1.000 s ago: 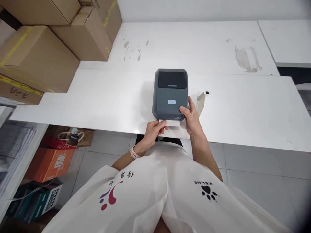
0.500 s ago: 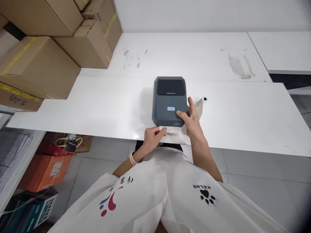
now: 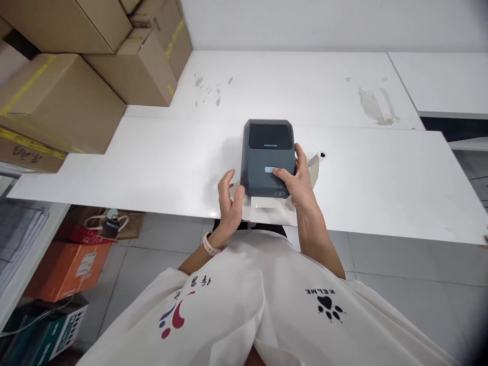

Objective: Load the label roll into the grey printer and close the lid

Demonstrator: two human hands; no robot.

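A dark grey label printer [image 3: 267, 180] stands on the white table, with a black window and a pale oblong button [image 3: 270, 169] on its top. A white paper strip [image 3: 267, 203] sticks out of its front edge. My right hand [image 3: 301, 185] grips the printer's right side, its thumb resting on top at the button and its other fingers along the side, partly hidden. My left hand [image 3: 230, 206] is by the front left corner, fingers apart and holding nothing; whether it touches the casing I cannot tell.
A small white roll [image 3: 320, 156] with a loose paper strip lies right of the printer. Cardboard boxes [image 3: 72, 96] are stacked on the table's left end. Below on the left sit an orange box [image 3: 68, 269] and a paper bag [image 3: 131, 223]. The table's front edge runs close to my body.
My left hand has let go of the paper strip and moved left and up beside the printer, opening. My right thumb has slid up and left to the pale button.
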